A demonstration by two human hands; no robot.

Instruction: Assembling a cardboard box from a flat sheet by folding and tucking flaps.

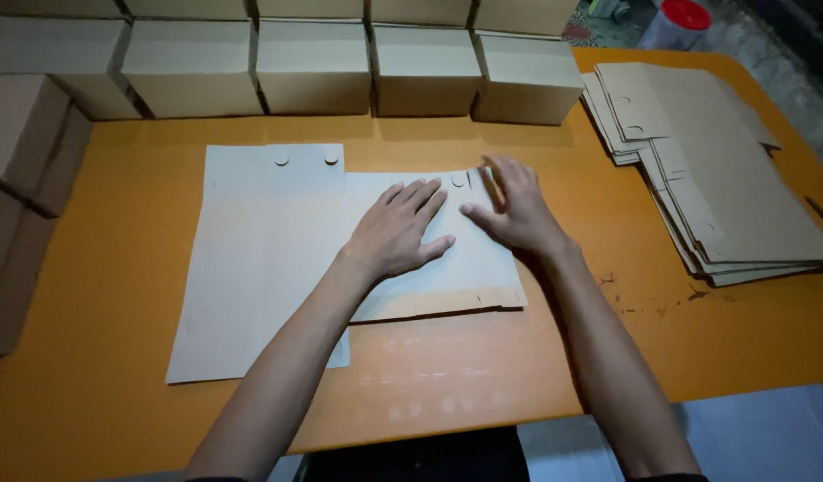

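Both hands, the left hand point(401, 234) and right hand point(511, 211), lie open and flat, fingers spread, on a pale unfolded cardboard box blank point(268, 250) resting on the orange surface point(99, 357).

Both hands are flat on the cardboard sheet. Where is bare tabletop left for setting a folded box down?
Bare orange table lies along the near edge, below the flat cardboard sheet, and in a strip between the right hand and the stack of flat blanks. The back is crowded with assembled boxes; more fill the left edge. The left hand presses the sheet.

Dim overhead light, perhaps slight blur, darker corners.
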